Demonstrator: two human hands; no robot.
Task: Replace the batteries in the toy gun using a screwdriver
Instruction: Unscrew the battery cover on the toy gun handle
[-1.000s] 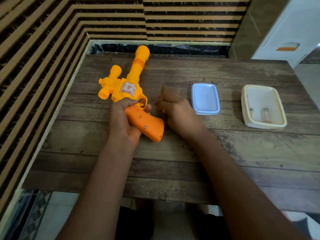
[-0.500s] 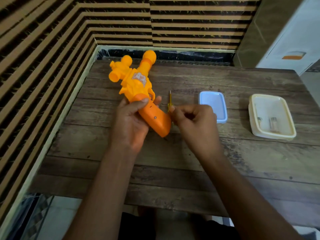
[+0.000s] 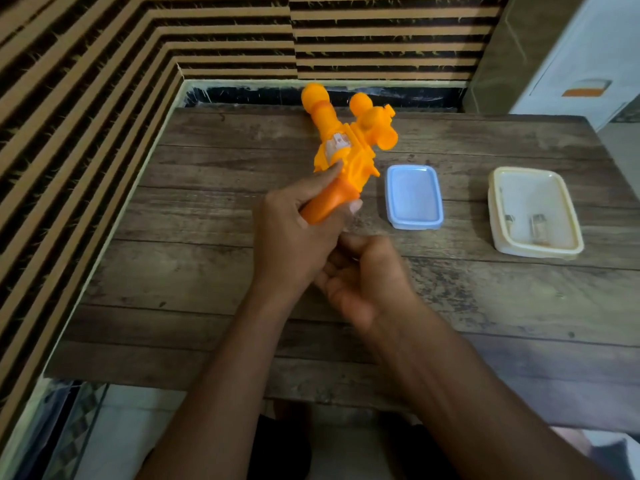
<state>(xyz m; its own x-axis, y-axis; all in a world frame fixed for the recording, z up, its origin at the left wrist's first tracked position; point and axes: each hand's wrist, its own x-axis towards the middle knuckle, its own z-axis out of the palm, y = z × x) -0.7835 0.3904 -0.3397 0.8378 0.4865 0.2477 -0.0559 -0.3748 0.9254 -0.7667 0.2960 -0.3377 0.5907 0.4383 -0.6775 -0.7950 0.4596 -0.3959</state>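
The orange toy gun (image 3: pixel 346 157) is lifted off the wooden table (image 3: pixel 194 271), barrel pointing away and its top parts turned to the right. My left hand (image 3: pixel 294 244) is wrapped around its darker orange grip. My right hand (image 3: pixel 367 282) is blurred just below the grip's butt, fingers curled against my left hand. The screwdriver does not show; it is not on the table and seems tucked in my right hand. Two small batteries (image 3: pixel 536 226) lie in the cream tray (image 3: pixel 498 174) at the right.
A pale blue box (image 3: pixel 414 197) with its lid on sits just right of the gun. Striped walls close in on the left and behind. A white cabinet (image 3: pixel 588 57) stands at the far right. The table's front edge is near my body.
My left hand lifted the gun and rolled it over, so its top parts swung from left to right. My right hand dropped from beside the grip to under its butt, hiding the screwdriver.
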